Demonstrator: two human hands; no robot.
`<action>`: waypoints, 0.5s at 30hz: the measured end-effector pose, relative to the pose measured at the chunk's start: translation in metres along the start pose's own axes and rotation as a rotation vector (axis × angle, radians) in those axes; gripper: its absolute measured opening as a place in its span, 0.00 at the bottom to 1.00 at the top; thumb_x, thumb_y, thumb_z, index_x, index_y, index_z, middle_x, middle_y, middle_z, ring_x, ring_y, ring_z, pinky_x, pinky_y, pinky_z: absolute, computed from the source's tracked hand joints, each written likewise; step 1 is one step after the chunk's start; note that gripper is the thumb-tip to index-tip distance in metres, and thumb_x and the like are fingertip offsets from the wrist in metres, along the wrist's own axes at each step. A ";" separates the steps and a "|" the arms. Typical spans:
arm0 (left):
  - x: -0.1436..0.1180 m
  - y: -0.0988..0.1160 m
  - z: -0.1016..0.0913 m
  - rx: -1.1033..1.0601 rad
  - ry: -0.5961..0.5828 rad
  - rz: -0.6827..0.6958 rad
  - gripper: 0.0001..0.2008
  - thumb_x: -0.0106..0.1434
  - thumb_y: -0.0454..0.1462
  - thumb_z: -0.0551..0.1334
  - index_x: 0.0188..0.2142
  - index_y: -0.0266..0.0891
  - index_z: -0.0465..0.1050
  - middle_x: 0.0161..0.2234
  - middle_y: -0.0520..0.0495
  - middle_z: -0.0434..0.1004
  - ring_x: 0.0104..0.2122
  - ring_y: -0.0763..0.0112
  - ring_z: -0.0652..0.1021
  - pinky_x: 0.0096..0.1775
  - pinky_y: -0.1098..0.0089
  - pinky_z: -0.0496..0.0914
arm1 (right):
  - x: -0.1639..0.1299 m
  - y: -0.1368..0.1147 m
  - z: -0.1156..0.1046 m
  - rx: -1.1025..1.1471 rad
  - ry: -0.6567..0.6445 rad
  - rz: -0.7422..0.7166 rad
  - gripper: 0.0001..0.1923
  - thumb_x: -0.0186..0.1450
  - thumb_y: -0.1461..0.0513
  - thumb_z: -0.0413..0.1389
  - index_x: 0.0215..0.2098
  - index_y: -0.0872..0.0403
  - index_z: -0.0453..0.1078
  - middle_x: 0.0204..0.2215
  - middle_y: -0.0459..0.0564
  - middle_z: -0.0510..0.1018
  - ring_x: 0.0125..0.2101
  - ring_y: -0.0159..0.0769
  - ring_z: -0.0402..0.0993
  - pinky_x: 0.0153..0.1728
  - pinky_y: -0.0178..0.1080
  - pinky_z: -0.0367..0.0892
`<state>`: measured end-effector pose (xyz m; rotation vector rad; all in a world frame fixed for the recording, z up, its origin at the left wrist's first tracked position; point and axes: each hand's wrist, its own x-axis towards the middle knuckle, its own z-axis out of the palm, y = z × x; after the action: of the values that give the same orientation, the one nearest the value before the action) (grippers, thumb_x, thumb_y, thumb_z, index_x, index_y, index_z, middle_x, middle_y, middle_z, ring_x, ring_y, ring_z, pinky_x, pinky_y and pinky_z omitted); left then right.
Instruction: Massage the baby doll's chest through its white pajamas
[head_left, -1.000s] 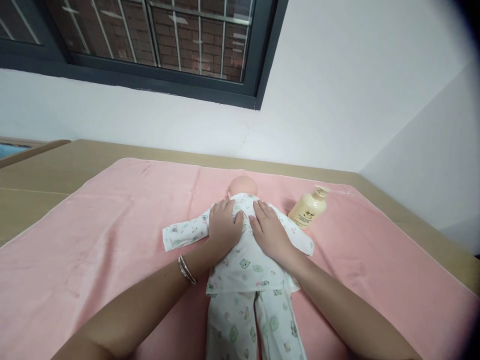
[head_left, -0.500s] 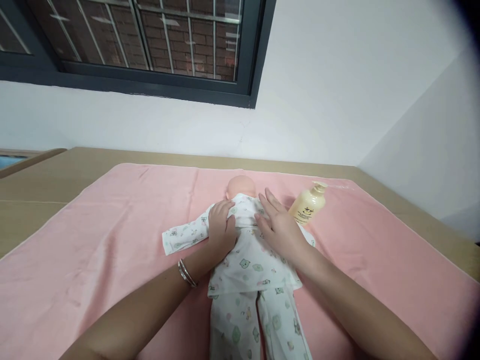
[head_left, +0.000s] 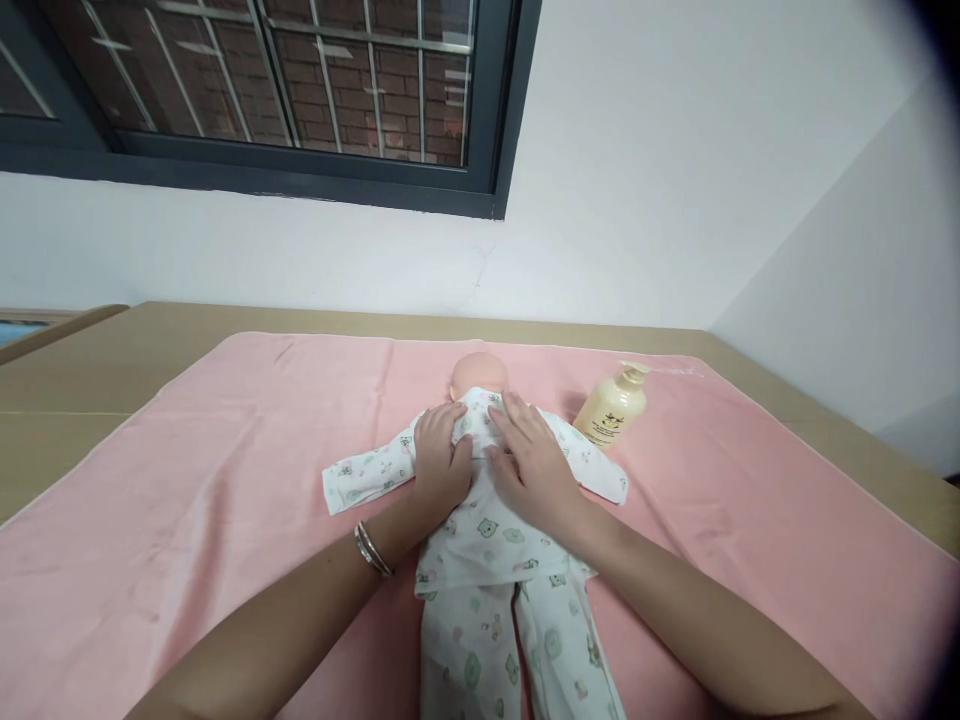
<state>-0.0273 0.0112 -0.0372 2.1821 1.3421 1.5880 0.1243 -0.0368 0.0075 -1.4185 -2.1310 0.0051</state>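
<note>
A baby doll (head_left: 491, 500) lies face down in the middle of a pink towel (head_left: 187, 500), with its head at the far end and its legs coming near. It wears white pajamas with little green animals. Both hands lie flat on the doll's upper back, side by side, and this keeps the doll from rolling. The left hand (head_left: 442, 460) is open, with its fingers resting on the cloth by the left shoulder. The right hand (head_left: 532, 465) is open too, with fingers spread toward the neck. Neither hand grips anything. A cream pump bottle (head_left: 611, 408) lies tipped on the towel, just to the right of the doll's sleeve. You cannot see what is inside it.
</note>
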 end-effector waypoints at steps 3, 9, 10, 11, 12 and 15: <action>-0.001 -0.001 0.001 -0.001 0.014 -0.029 0.15 0.64 0.36 0.49 0.47 0.40 0.67 0.49 0.43 0.74 0.51 0.62 0.71 0.56 0.57 0.63 | 0.002 0.002 -0.002 -0.021 -0.157 0.008 0.25 0.71 0.57 0.41 0.65 0.54 0.56 0.67 0.54 0.51 0.67 0.48 0.39 0.64 0.58 0.43; 0.000 -0.002 0.002 0.022 0.002 -0.038 0.15 0.65 0.36 0.48 0.49 0.39 0.67 0.50 0.42 0.72 0.52 0.61 0.70 0.56 0.57 0.63 | 0.006 0.006 -0.014 -0.024 -0.096 0.044 0.27 0.71 0.55 0.41 0.66 0.56 0.53 0.68 0.58 0.47 0.68 0.48 0.36 0.64 0.56 0.44; 0.000 -0.003 0.002 0.020 0.001 -0.035 0.16 0.65 0.36 0.48 0.49 0.39 0.66 0.50 0.42 0.72 0.52 0.61 0.70 0.56 0.57 0.63 | 0.007 0.005 -0.013 -0.033 -0.078 0.039 0.28 0.71 0.55 0.42 0.66 0.57 0.52 0.68 0.58 0.46 0.68 0.47 0.35 0.64 0.56 0.43; 0.000 -0.003 0.002 0.018 0.000 -0.033 0.15 0.65 0.36 0.48 0.49 0.39 0.66 0.50 0.42 0.72 0.52 0.61 0.70 0.55 0.56 0.63 | 0.007 0.005 -0.010 -0.042 -0.085 0.029 0.28 0.71 0.56 0.42 0.66 0.57 0.52 0.68 0.57 0.46 0.68 0.47 0.34 0.64 0.56 0.42; 0.000 -0.004 0.003 0.017 0.002 -0.033 0.15 0.66 0.36 0.48 0.49 0.39 0.66 0.50 0.41 0.72 0.52 0.61 0.70 0.55 0.56 0.63 | 0.008 0.004 -0.008 -0.052 -0.116 0.018 0.27 0.71 0.56 0.42 0.66 0.56 0.53 0.68 0.56 0.46 0.68 0.47 0.34 0.64 0.56 0.41; 0.000 -0.006 0.004 0.023 0.008 -0.032 0.15 0.65 0.37 0.49 0.49 0.39 0.67 0.50 0.41 0.73 0.52 0.60 0.71 0.55 0.54 0.63 | 0.009 0.006 -0.008 -0.078 -0.289 -0.023 0.27 0.71 0.56 0.40 0.67 0.53 0.50 0.68 0.53 0.47 0.68 0.48 0.35 0.64 0.57 0.40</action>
<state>-0.0273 0.0167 -0.0423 2.1583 1.3971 1.5790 0.1305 -0.0295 0.0164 -1.5150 -2.4037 0.1261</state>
